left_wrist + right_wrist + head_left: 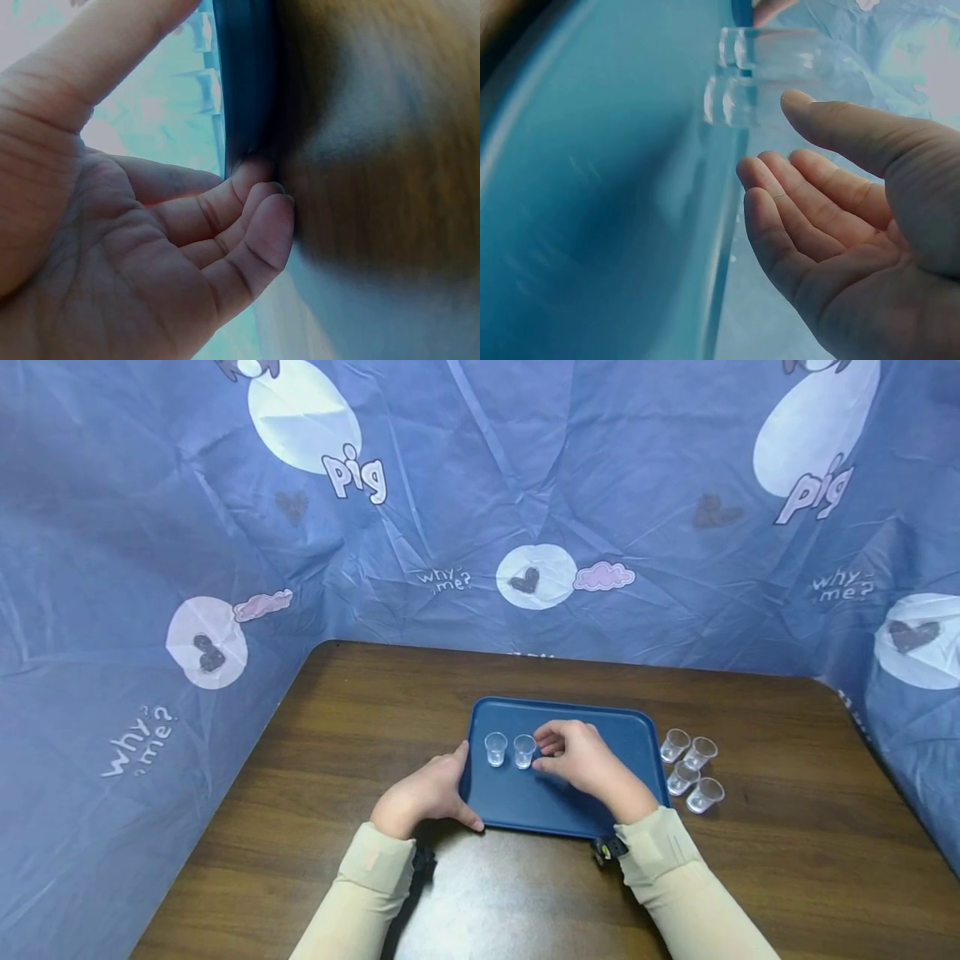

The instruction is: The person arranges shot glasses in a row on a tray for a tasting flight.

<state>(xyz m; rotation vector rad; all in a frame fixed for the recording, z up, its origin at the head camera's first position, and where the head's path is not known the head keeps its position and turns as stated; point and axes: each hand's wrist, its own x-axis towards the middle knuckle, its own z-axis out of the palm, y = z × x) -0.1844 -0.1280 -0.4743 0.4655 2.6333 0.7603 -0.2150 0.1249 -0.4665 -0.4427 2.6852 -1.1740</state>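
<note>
Two small clear plastic cups stand upright side by side on the left part of a blue tray (525, 806): the left cup (495, 749) and the right cup (524, 752). My left hand (427, 789) holds the tray at its front left corner, thumb at the front edge. In the left wrist view its curled fingertips meet the tray's rim (251, 75). Just right of the right cup hovers my right hand (581, 756), fingers loosely bent. The right wrist view shows a gap between thumb and fingers, with nothing held and the nearer cup (739, 101) just beyond them.
Several more clear cups (683, 778) stand bunched on the brown wooden table (787, 827), close to the tray's right edge. A blue printed cloth (450, 518) hangs behind the table and along its sides.
</note>
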